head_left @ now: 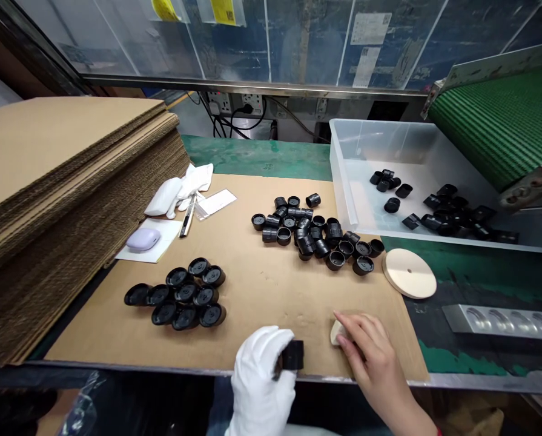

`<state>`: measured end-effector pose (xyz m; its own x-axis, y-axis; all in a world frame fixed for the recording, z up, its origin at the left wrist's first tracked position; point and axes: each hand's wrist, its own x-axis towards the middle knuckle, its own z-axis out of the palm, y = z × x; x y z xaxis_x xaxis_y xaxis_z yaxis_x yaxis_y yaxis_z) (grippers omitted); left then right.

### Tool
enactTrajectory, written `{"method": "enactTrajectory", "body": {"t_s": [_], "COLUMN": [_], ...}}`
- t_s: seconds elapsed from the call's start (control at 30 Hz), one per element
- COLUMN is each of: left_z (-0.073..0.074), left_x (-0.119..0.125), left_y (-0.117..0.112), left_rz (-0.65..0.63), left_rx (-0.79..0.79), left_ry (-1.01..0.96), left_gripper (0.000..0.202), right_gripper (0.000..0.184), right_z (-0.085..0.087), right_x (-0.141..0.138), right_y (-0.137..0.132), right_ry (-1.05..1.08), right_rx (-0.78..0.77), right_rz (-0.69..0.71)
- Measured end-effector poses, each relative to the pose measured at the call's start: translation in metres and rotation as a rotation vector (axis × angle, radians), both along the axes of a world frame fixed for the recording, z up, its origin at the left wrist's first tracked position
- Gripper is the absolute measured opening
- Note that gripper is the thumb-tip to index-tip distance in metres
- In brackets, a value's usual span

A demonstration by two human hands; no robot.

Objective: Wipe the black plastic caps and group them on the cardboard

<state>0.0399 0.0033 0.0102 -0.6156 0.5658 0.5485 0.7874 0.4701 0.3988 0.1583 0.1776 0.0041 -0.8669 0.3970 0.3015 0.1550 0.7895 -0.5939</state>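
In a white glove, my left hand [264, 369] grips a black plastic cap [293, 355] above the front edge of the cardboard sheet. My bare right hand [373, 348] pinches a small cream-coloured block [337, 333] between thumb and fingers, over the sheet to the right. Beyond both hands lies a loose pile of black caps [304, 239], some upright and some on their sides. To the left, a group of black caps [186, 293] stands close together with their round faces upward.
A clear plastic bin [343, 188] with more black caps stands back right, under a green conveyor belt [502, 115]. Nearby are a cream disc [409, 274] and a metal block with round recesses [507, 323]. Stacked cardboard [71, 175], gloves [180, 191], a cutter [188, 219] and a lilac case [143, 239] occupy the left.
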Motion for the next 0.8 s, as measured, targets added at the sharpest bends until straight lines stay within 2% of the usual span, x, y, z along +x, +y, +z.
{"method": "enactTrajectory", "body": {"t_s": [0.13, 0.33, 0.43, 0.6, 0.8], "left_z": [-0.01, 0.001, 0.004, 0.001, -0.004], "left_x": [-0.006, -0.034, -0.038, -0.021, -0.011], "left_y": [-0.002, -0.002, -0.002, -0.003, -0.002], "left_rz": [0.03, 0.103, 0.067, -0.03, 0.006], "left_rx": [-0.04, 0.001, -0.021, -0.045, 0.002], "left_ry": [0.022, -0.009, -0.056, -0.015, -0.063], "left_gripper": [0.021, 0.013, 0.013, 0.017, 0.019], "right_gripper": [0.033, 0.031, 0.03, 0.022, 0.02], "right_z": [0.003, 0.0, 0.0, 0.006, 0.018], "right_x": [0.002, -0.003, -0.003, 0.001, -0.004], "right_y": [-0.002, -0.004, -0.006, -0.002, 0.005], "right_ry": [0.03, 0.068, 0.075, 0.008, -0.003], "right_rx": [-0.05, -0.041, -0.07, -0.103, -0.174], "right_rz": [-0.042, -0.131, -0.146, -0.041, 0.084]}}
